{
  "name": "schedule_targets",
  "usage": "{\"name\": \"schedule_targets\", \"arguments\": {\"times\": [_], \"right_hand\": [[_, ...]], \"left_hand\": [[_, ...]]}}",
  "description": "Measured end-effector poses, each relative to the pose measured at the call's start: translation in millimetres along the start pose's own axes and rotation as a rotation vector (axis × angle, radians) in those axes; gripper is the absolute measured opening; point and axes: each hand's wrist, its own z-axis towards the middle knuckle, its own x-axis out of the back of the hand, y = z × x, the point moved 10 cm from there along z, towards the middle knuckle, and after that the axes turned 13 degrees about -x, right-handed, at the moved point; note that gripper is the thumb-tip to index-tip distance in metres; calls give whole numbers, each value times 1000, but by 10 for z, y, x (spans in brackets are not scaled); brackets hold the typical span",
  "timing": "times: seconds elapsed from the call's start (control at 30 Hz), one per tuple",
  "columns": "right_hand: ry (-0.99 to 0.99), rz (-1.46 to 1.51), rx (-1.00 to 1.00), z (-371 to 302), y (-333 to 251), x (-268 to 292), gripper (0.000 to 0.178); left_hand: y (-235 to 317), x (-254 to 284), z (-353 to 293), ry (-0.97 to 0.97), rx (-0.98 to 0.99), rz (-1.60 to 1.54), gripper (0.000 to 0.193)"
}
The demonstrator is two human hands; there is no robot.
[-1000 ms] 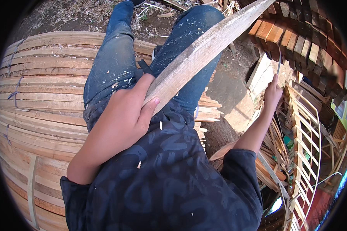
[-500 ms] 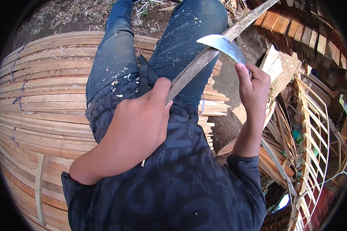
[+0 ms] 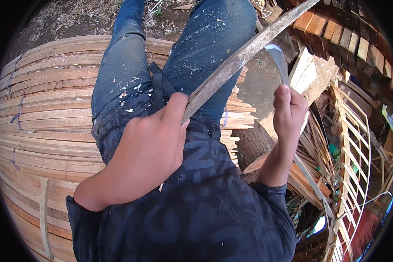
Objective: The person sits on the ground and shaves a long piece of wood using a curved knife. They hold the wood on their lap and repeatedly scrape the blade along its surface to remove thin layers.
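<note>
My left hand (image 3: pixel 155 142) is closed round the near end of a long, flat wooden stick (image 3: pixel 238 56). The stick slants away to the upper right across my thigh, its surface greyish and rough. To the right of it, my right hand (image 3: pixel 288 111) grips a curved knife (image 3: pixel 278 61), thumb up; the fist hides the handle. The shiny blade points away from me, its tip close to the stick's edge with a small gap visible. Pale shavings (image 3: pixel 131 96) lie scattered over my jeans (image 3: pixel 122 65).
Bundles of sawn wooden strips (image 3: pixel 43 109), tied with thin cord, lie on my left. At the upper right is a stack of cut timber blocks (image 3: pixel 336 35). A slatted wooden frame (image 3: pixel 353 161) and loose sticks (image 3: pixel 314 174) stand on the right. Shavings litter the ground (image 3: pixel 70 22) ahead.
The knife has come off the stick toward the right, and its blade has turned from lying across the stick to pointing away. My left hand has shifted slightly left with the stick.
</note>
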Motion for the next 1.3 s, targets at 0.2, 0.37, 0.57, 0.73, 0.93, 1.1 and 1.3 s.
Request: {"name": "schedule_targets", "arguments": {"times": [0.2,0.37,0.57,0.73,0.93,1.1,1.3], "right_hand": [[127,-232,150,214,-271,-51,51],[468,-63,-330,628,1337,1301,61],[264,49,-303,353,1299,581,57],[93,355,-249,347,891,77,52],[-12,154,-19,20,-60,-19,50],[-128,-112,-17,-302,-287,-185,47],[-71,-252,-51,-399,-137,-127,49]], "left_hand": [[44,29,7,-36,-22,42,18],[-54,101,-74,16,37,-40,19],[104,320,1,34,-53,3,23],[442,635,-180,169,-165,309,32],[390,416,37,82,-199,555,35],[488,39,65,116,-337,859,40],[403,-105,24,67,-333,846,43]]}}
